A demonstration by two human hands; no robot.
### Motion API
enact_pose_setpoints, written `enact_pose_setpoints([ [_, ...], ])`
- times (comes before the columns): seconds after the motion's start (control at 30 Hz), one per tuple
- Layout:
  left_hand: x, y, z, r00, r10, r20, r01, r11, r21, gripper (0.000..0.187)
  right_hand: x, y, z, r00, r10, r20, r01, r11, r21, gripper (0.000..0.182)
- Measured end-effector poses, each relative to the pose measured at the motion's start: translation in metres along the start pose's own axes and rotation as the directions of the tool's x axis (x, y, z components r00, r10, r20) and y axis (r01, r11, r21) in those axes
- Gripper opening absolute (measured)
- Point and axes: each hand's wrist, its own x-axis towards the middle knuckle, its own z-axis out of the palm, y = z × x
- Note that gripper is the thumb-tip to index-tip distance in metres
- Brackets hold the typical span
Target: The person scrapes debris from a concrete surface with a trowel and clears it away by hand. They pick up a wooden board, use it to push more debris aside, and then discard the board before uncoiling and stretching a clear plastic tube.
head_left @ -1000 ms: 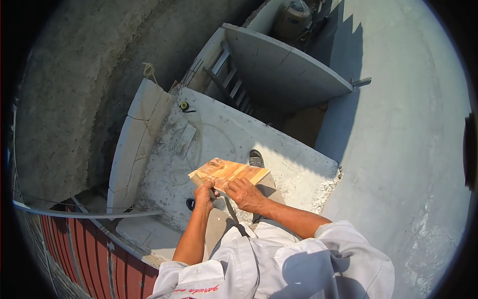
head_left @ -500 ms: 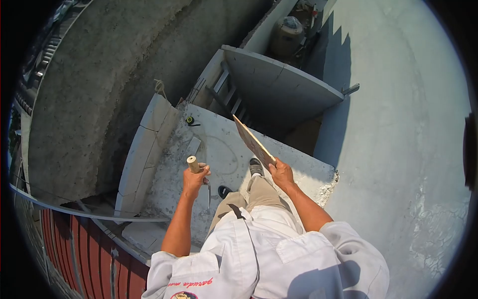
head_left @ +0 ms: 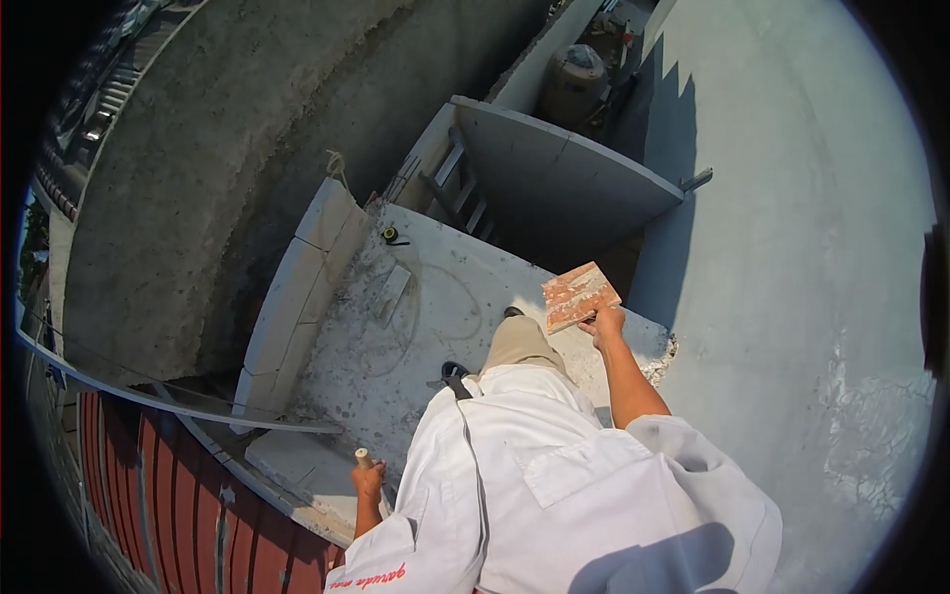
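My right hand point(head_left: 605, 327) is closed on the lower corner of a square tile point(head_left: 579, 295), held out over the ledge. The tile's orange face, patched with pale residue, is turned up. Down at the left, near my side, my left hand point(head_left: 368, 480) is wrapped round a wooden-handled tool point(head_left: 363, 456). Only the handle's end stands out above the fist; a thin metal part beside it is mostly hidden by my shirt.
On the concrete ledge point(head_left: 445, 247) lie a tape measure point(head_left: 391, 235) and a flat grey piece point(head_left: 393, 294). A low block wall point(head_left: 297, 287) borders the left. Beyond the ledge's far edge is a drop with a metal ladder point(head_left: 453, 178). A grey wall point(head_left: 782, 247) rises at right.
My left hand has dropped back toward my left side with the wooden-handled tool. My right hand has shifted right and turned the tile from nearly edge-on to show its orange face.
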Motion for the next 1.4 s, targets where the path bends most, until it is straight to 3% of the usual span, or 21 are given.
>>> enact_pose_setpoints([
  [0.03,-0.019,-0.006,0.005,0.999,-0.05,0.015,0.05,0.999,0.0,0.019,0.007,0.001,-0.001,0.999,0.009,0.043,-0.011,0.999,0.048,0.032],
  [0.17,-0.045,-0.058,0.029,0.986,-0.141,0.085,0.143,0.99,-0.019,0.018,0.035,-0.014,0.009,0.998,0.052,-0.026,-0.048,0.99,0.13,0.033],
  [0.27,-0.04,-0.071,0.046,0.985,-0.142,0.095,0.147,0.988,-0.05,0.017,0.064,-0.033,0.017,0.998,0.045,-0.044,-0.036,0.983,0.181,0.032],
  [0.47,-0.025,-0.041,0.074,0.992,-0.082,0.092,0.095,0.985,-0.141,0.015,0.143,-0.07,0.026,0.996,0.078,-0.049,-0.063,0.965,0.255,0.033],
  [0.77,0.003,0.016,0.106,0.991,0.013,0.132,0.032,0.942,-0.333,0.014,0.2,-0.137,0.033,0.995,0.093,-0.039,-0.076,0.947,0.311,0.035],
  [0.97,-0.019,0.048,0.129,0.997,0.025,0.071,-0.001,0.951,-0.309,0.014,0.224,-0.148,0.024,0.993,0.118,-0.025,-0.106,0.948,0.3,0.037],
  [1.3,-0.05,0.051,0.14,0.997,-0.045,0.062,0.058,0.971,-0.233,0.015,0.237,-0.159,0.022,0.996,0.083,-0.026,-0.069,0.941,0.332,0.039],
  [1.4,-0.053,0.051,0.138,0.997,-0.052,0.065,0.065,0.973,-0.22,0.016,0.238,-0.168,0.024,0.979,0.201,-0.044,-0.18,0.939,0.293,0.045],
])
